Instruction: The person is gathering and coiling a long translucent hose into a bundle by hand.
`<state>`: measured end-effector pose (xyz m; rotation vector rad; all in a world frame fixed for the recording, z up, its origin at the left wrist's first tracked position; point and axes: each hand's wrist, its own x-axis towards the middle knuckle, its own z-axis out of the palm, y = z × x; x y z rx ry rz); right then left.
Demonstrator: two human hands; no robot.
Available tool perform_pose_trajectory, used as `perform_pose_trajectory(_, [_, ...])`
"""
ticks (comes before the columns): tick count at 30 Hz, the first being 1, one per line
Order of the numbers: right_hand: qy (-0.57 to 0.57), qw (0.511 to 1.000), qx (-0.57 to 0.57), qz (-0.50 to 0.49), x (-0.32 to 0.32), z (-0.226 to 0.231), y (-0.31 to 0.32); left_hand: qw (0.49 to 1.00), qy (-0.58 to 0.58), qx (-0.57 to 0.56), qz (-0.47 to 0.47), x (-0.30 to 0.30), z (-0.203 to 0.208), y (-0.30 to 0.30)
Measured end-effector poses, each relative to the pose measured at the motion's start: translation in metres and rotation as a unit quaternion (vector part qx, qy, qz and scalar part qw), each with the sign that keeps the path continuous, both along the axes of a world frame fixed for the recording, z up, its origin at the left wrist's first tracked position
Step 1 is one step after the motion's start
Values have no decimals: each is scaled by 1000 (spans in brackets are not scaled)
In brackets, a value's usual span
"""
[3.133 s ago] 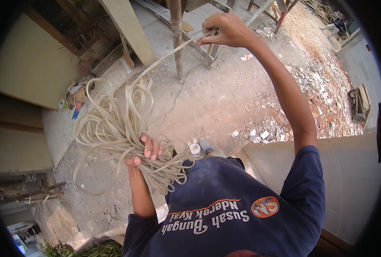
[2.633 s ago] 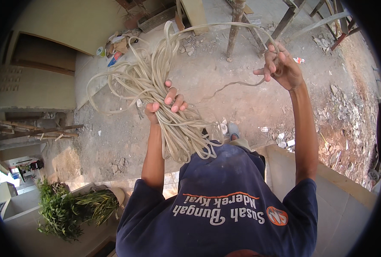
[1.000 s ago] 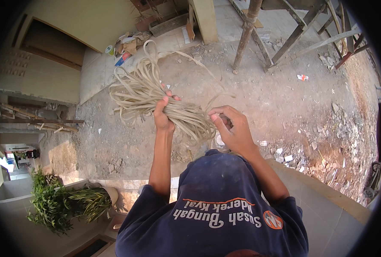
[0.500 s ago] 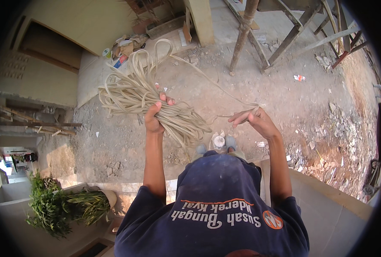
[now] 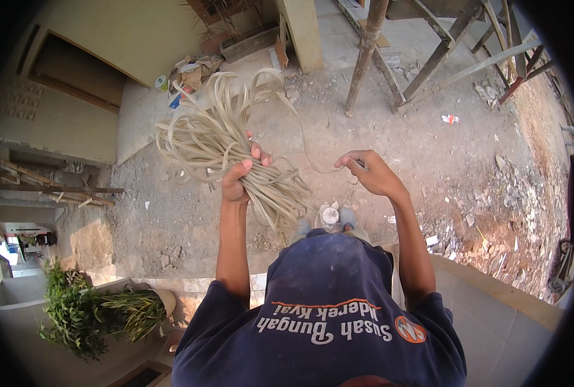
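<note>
Of the person's two hands, the left hand (image 5: 235,185) wraps the middle of a pale looped cord bundle (image 5: 209,132), held above dusty ground (image 5: 416,148), while the right hand (image 5: 375,173) pinches, thumb against fingers, a slack strand (image 5: 304,134) running from its upper loops.

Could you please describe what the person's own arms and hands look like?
The left hand and right hand are bare, with no gloves, and no watch or bracelet shows on the wrists. The forearms are uncovered. The short sleeves are plain dark navy, matching the shirt.
</note>
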<state>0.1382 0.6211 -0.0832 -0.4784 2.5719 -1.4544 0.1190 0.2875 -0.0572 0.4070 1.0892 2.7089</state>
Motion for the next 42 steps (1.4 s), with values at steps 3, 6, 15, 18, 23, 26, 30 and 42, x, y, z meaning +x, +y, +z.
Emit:
perform_pose_trajectory(3, [-132, 981, -64, 125, 7, 78, -31, 999, -22, 11, -25, 4, -3, 3])
perform_pose_trajectory(6, [-195, 944, -172, 201, 8, 102, -49, 998, -51, -25, -42, 6, -6, 9])
perform_pose_trajectory(15, [-5, 907, -400, 128, -33, 120, -88, 981, 22, -154, -113, 7, -4, 43])
perform_pose_trajectory(18, [-12, 910, -404, 98, -41, 127, -96, 983, -46, -147, -103, 17, 1, 45])
perform_pose_trajectory(23, [17, 919, -392, 40, -58, 116, -105, 971, -106, -51, -208, 11, -23, 39])
perform_pose_trajectory(26, [43, 921, -383, 46, -66, 118, -107, 970, -124, 11, -210, 24, -6, 55])
perform_pose_trajectory(30, [68, 949, -308, 3, -75, 97, -100, 964, -136, 59, -222, 27, -16, 64])
perform_pose_trajectory(42, [-274, 839, -464, 76, 12, -58, -82, 920, -27, 360, -151, -7, 0, 38])
